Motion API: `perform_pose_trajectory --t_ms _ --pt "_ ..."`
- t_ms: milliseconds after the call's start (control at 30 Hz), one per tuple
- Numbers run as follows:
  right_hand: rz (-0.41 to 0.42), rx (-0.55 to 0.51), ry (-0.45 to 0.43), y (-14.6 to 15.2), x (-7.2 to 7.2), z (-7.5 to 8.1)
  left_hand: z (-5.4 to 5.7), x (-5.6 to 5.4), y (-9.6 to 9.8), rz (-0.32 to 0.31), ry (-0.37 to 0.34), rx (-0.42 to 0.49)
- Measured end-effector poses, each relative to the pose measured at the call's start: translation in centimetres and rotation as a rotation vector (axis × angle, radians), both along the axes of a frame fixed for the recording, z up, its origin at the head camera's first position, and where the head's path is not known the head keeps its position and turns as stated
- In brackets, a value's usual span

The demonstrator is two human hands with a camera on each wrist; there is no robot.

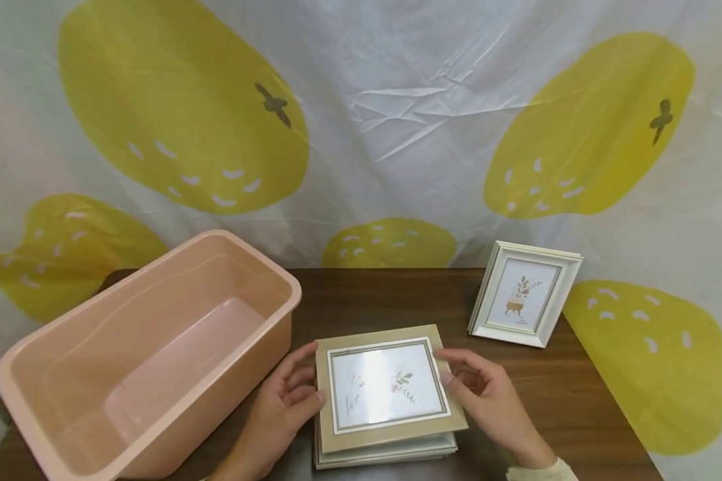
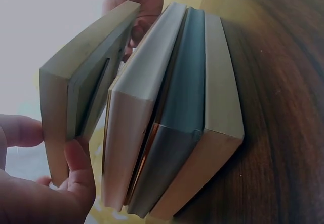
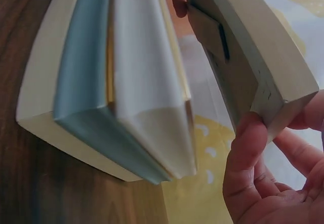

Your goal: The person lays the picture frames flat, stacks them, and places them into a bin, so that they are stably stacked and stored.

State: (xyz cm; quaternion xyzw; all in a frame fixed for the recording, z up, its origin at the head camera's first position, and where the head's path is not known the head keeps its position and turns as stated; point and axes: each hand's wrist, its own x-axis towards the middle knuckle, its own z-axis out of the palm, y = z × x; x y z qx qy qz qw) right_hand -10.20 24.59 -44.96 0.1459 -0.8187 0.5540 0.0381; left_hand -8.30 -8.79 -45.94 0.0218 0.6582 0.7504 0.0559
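Both hands hold a beige photo frame (image 1: 388, 437) with a plant print behind glossy glass, tilted above a stack. My left hand (image 1: 279, 407) pinches its left edge, thumb and fingers on opposite faces in the left wrist view. On the right edge, my right hand (image 1: 490, 397) grips it the same way. Below lies a stack of more frames: a white frame (image 2: 144, 92) on top, a blue-grey frame (image 2: 177, 117) under it, a cream frame (image 2: 217, 97) at the bottom. A gap shows between the held frame and the white one. The held frame's back (image 3: 238, 77) faces the stack.
A large pink plastic bin (image 1: 216, 394) stands to the left on the dark wooden table (image 1: 373, 294). At the back right a white photo frame (image 1: 529, 331) stands upright, showing a potted plant print. A lemon-patterned curtain (image 1: 391, 160) hangs behind the table.
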Motion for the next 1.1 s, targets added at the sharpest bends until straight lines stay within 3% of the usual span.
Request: perform_pose_trajectory --t_ms 233,633,1100 --pt "0.036 0.015 0.049 0.0 0.4 -0.8 -0.3 0.2 -0.1 0.064 -0.013 -0.101" --pt "0.049 0.049 0.055 0.0 1.0 -1.7 -0.6 0.8 0.0 0.097 0.020 -0.187" --pt "-0.011 0.187 0.260 -0.2 0.8 -1.9 -0.7 0.8 -0.1 0.111 0.011 -0.248"
